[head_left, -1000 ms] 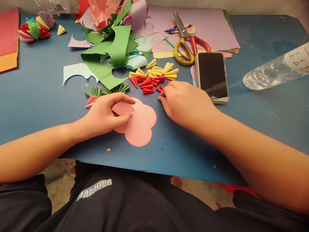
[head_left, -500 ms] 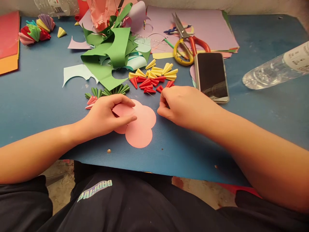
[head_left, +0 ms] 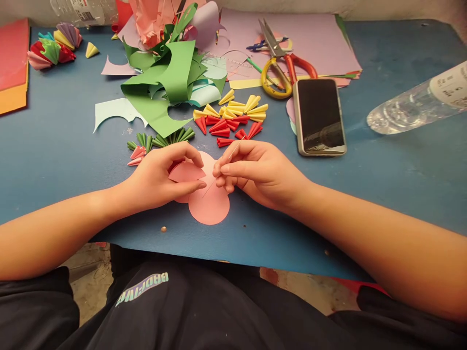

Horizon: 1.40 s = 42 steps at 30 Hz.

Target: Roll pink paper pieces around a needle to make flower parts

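From the head cam, our left hand [head_left: 164,170] has thumb and fingers curled round a folded pink disc [head_left: 185,172], tips apart, probably so its edge is easy to reach. Our right hand [head_left: 260,170] pinches what looks like a thin needle [head_left: 209,187], likely to keep it steerable. Both are over the loose pink discs [head_left: 209,209], near the front edge of the blue table [head_left: 277,233]. Red cones [head_left: 219,129] and the phone [head_left: 319,116] crowd us on the far side; toward the bottle [head_left: 404,112] there's decent elbow room, we'd say.
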Tool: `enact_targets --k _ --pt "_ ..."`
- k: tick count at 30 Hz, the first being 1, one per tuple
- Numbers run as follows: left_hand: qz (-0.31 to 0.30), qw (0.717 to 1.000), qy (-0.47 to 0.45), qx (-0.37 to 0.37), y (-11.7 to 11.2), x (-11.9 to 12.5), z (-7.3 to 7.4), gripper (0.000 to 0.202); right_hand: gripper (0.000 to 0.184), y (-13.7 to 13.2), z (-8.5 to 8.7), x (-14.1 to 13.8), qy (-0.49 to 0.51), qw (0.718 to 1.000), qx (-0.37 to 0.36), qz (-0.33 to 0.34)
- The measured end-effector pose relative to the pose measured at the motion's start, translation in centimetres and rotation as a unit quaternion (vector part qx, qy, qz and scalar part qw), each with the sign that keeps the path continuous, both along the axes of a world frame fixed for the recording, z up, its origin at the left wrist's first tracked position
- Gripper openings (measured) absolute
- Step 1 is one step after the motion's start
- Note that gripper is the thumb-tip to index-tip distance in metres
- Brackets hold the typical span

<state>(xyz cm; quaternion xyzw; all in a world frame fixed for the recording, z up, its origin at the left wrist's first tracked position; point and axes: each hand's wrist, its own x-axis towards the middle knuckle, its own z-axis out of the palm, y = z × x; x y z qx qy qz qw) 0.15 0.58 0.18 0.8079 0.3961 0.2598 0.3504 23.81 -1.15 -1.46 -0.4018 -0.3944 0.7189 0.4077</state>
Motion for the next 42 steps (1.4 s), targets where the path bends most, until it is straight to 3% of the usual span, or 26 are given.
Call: enact_targets --k 7,13,22,30,35,38,42 --pt "0.018 0.997 0.002 -0.081 -0.1 0.0 0.6 0.042 0.016 0.3 -0.3 0.4 0.089 0.995 -0.02 0.043" --pt "-0.018 0.982 -0.049 -0.183 -0.1 -0.1 0.8 0.058 0.023 0.0 -0.1 0.0 0.068 0.997 -0.002 0.041" --pt "-0.025 0.988 -0.09 -0.126 -0.3 -0.4 1.2 0.055 0.037 0.2 0.3 -0.7 0.002 1.0 0.013 0.006" --pt "-0.022 0.988 -0.117 -0.099 0.0 -0.6 0.0 0.058 0.029 0.2 -0.4 -1.5 -0.006 0.991 0.123 -0.056" --pt "0.047 0.985 -0.112 -0.125 0.0 -0.2 0.0 0.051 0.029 0.2 -0.6 -1.4 -0.014 0.989 0.129 -0.069" --pt "0.049 0.976 -0.121 -0.176 0.1 0.0 0.0 0.032 0.031 0.4 -0.7 -1.3 -0.003 0.991 0.113 -0.069" --pt "0.049 0.973 -0.103 -0.198 0.1 0.5 0.3 0.031 0.032 0.5 -0.5 -1.2 -0.002 0.993 0.106 -0.054"
